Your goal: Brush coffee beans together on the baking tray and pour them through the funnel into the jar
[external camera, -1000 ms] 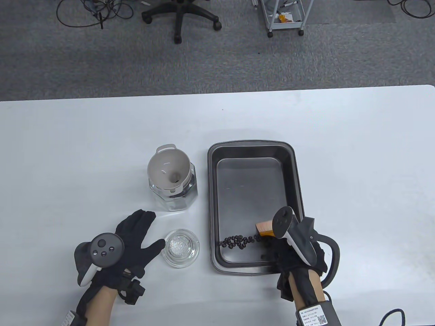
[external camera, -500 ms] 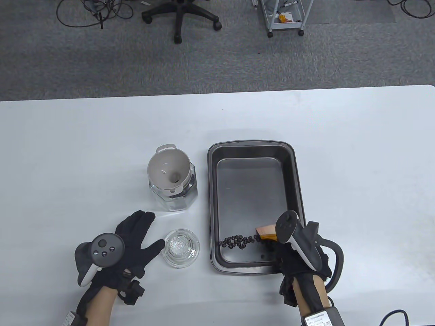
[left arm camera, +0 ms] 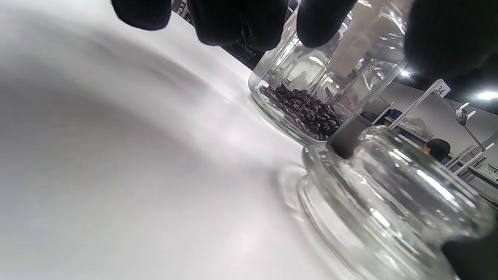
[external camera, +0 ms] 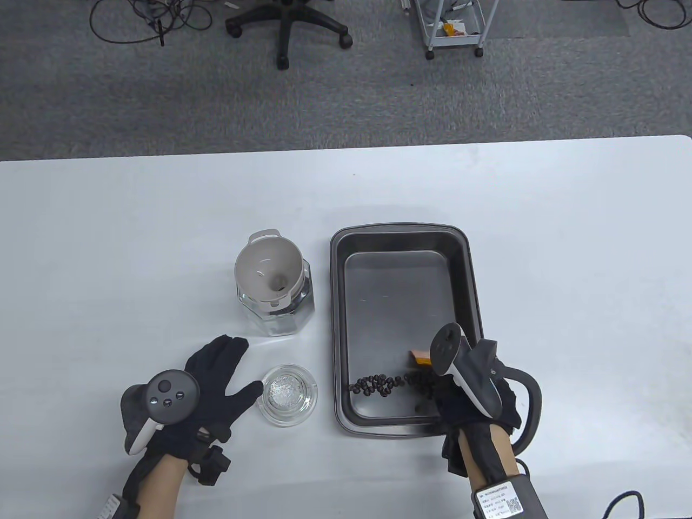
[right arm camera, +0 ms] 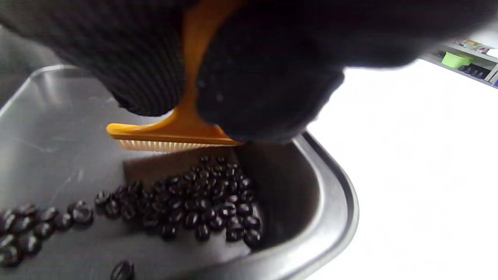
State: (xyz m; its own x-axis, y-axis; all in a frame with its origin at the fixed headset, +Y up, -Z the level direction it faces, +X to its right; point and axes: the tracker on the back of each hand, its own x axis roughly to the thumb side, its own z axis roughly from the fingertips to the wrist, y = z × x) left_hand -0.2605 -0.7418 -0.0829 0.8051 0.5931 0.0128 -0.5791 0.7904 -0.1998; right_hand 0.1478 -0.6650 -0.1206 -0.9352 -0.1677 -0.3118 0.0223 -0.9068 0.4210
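A dark baking tray [external camera: 339, 303] lies right of centre, with coffee beans [external camera: 376, 384] gathered along its near end. My right hand [external camera: 459, 394] grips an orange brush [external camera: 419, 357] over the tray's near right corner. In the right wrist view the brush [right arm camera: 175, 134] hangs just above a heap of beans [right arm camera: 202, 202] in that corner of the tray [right arm camera: 330, 217]. A white funnel [external camera: 267, 270] sits in a glass jar [external camera: 278, 313]; the jar [left arm camera: 307, 101] holds some beans. My left hand [external camera: 216, 373] lies flat on the table, fingers spread.
A glass lid [external camera: 286, 394] lies on the table beside my left thumb, and the lid [left arm camera: 389, 202] fills the near right of the left wrist view. Beyond the table's far edge stand an office chair [external camera: 286, 24] and a wire cart [external camera: 454, 27].
The right hand drew the brush back toward the near right corner of the tray, so less of the brush shows. The left hand has not moved.
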